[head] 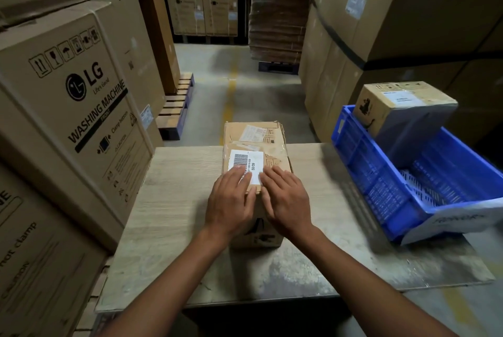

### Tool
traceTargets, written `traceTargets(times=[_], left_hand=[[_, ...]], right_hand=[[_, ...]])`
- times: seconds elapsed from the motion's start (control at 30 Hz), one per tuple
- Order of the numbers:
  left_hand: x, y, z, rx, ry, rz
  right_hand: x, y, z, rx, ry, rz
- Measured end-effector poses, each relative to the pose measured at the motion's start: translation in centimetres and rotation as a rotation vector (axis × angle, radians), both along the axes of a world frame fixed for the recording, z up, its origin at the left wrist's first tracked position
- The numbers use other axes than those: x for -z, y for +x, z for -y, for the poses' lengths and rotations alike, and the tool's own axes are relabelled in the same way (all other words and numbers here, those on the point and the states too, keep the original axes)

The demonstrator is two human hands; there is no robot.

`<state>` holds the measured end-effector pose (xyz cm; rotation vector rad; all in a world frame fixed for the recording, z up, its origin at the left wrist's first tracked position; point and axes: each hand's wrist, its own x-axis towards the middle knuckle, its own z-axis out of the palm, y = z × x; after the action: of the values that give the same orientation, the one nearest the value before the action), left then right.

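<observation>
A small brown cardboard box (275, 146) stands in the middle of the pale wooden table (174, 200). A white barcode label (246, 163) lies on its top near the front edge. My left hand (231, 200) lies flat over the label's near left corner, fingers straight. My right hand (285, 196) lies flat beside it, fingertips on the label's near right edge. Both hands press on the box top and cover its front edge.
A blue plastic crate (381, 189) sits at the table's right, with a second small cardboard box (402, 108) propped in its far end. Large washing machine cartons (76, 108) are stacked close on the left. Tall cartons (381, 37) stand right; an aisle with pallets (177, 108) runs ahead.
</observation>
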<state>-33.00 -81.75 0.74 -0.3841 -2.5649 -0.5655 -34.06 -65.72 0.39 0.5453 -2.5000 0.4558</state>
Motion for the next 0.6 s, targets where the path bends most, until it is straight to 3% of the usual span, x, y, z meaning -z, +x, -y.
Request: traceTargets(times=[0.23, 0.33, 0.47, 0.6], left_hand=[[-3.6, -2.0, 0.2, 0.014, -0.243, 0.011], [-4.7, -4.1, 0.2, 0.022, -0.206, 0.131], [-4.0, -6.5, -0.1, 0.044, -0.202, 0.369], [-3.9, -6.7, -0.6, 0.034, -0.242, 0.388]], right_hand=[[-2.2, -0.8, -0.2, 0.01, 0.038, 0.027], [-4.0, -2.2, 0.2, 0.08, 0.141, 0.149], [-4.4, -3.7, 0.3, 0.087, 0.202, 0.512], [-4.2, -4.2, -0.3, 0.088, 0.232, 0.55]])
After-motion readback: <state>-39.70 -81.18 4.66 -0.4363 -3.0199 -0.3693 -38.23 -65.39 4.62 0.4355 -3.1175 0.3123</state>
